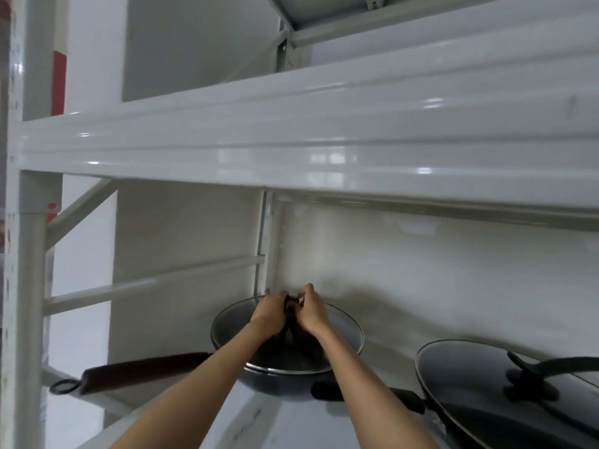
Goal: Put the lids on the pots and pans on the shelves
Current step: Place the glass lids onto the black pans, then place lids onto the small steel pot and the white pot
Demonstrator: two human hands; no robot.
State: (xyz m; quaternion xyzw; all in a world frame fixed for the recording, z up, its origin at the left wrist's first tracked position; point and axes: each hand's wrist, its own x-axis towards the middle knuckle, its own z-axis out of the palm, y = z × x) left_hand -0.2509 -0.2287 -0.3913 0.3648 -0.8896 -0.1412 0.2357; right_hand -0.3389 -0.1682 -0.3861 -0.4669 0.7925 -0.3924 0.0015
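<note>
1. Nearest the camera, both forearms reach far into the lower bay of the white metal shelf unit (291, 131), converging over the left pan.
2. Right foreground: a dark frying pan with a glass lid (479, 393) already on it, black knob up, handle pointing left toward the other pan. Looks done.
3. Mid-left: the dark wok with a long brown handle (285, 384) sits on the shelf board; handle's long axis runs left and near, ending in a hang ring. Both hands are on the opposite, far side, so it's out of the way.
4. On the wok: the round glass lid with a metal rim (346, 328), seemingly level w/ rim meeting rim, though arms hide part of it.
5. Farthest: left hand (270, 311) and right hand (312, 311), fingers curled in and pinching the lid's dark knob (291, 303) from both sides, directly above lid centre. Neither is nearer; grip is symmetric.
6. Judgement: lid is about seated. Next move turns on the knob being straight below the fingers: let go and lift up, w/o dragging the lid off centre.
</note>
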